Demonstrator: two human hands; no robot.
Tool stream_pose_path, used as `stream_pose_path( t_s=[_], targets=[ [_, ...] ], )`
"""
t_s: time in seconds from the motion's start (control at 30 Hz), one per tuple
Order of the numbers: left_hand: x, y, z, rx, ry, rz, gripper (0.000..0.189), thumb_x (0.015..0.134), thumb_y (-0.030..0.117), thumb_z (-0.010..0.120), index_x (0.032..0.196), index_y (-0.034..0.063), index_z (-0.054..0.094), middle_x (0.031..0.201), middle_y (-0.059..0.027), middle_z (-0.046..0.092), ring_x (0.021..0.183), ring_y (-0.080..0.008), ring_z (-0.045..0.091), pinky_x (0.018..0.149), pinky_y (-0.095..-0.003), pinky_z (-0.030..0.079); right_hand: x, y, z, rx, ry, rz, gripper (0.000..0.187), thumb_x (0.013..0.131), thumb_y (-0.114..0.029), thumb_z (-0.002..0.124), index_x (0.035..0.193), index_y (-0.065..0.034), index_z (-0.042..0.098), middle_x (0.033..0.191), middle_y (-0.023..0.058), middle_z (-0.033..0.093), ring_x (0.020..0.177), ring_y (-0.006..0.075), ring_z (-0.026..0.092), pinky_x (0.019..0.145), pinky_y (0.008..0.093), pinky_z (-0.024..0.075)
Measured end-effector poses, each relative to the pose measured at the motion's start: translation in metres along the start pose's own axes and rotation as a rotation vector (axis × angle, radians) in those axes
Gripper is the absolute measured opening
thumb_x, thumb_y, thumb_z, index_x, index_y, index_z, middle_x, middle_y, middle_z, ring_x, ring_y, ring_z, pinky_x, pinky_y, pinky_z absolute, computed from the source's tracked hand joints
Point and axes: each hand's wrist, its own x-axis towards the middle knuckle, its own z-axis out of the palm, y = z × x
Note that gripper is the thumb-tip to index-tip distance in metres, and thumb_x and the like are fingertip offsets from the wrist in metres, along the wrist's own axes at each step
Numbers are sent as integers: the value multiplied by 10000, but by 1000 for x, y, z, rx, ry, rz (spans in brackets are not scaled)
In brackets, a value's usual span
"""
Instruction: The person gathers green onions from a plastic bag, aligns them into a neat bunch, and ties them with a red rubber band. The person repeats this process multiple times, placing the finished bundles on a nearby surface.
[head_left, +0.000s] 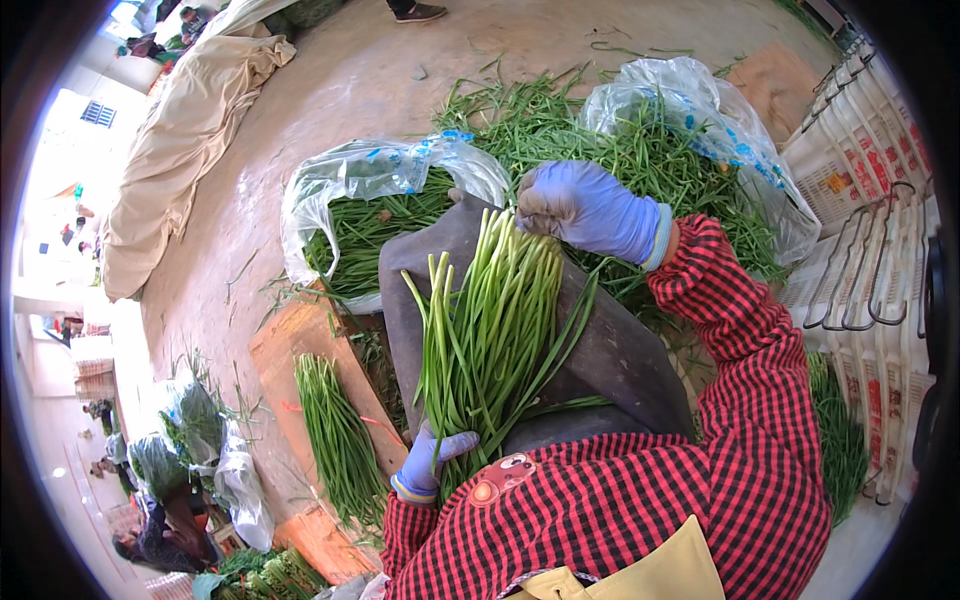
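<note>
A loose bunch of garlic chives (491, 337) lies across my lap, over a dark apron cloth (630, 360). Its pale cut ends point away from me. My left hand (435, 461), in a blue-violet glove, grips the leafy end close to my body. At the pale ends, my right hand (589, 214) wears a similar glove with dirty fingertips. Its fingers are curled tight against the stem tips, and the fingertips are partly hidden. A tidy bundle of chives (337, 435) rests on a wooden board (289, 345) to the left.
Beyond my knees are a plastic bag of chives (390, 240) and a larger loose heap (540, 127) beside another clear bag (750, 150). White plastic crates (847, 180) with metal handles stack on the right. Bagged greens (187, 427) and a person (161, 536) are at left.
</note>
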Motion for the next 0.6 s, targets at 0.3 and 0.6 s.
stream_pose_path(
  t_s=[0.3,0.6],
  targets=[
    [2,2,0,20,57,-87,631,776,-3,690,1390,30,545,1196,-83,682,1041,-223,663,915,-345,543,-12,9,-26,104,159,179,222,952,-245,668,1085,-73,715,964,149,707,941,319,684,849,411,541],
    [1,-6,-4,16,25,-17,631,777,28,685,1390,12,536,1211,-96,676,1063,-234,664,936,-367,550,9,1,2,433,-223,387,166,823,-195,773,923,-68,735,856,109,716,813,233,695,765,362,536]
  ],
)
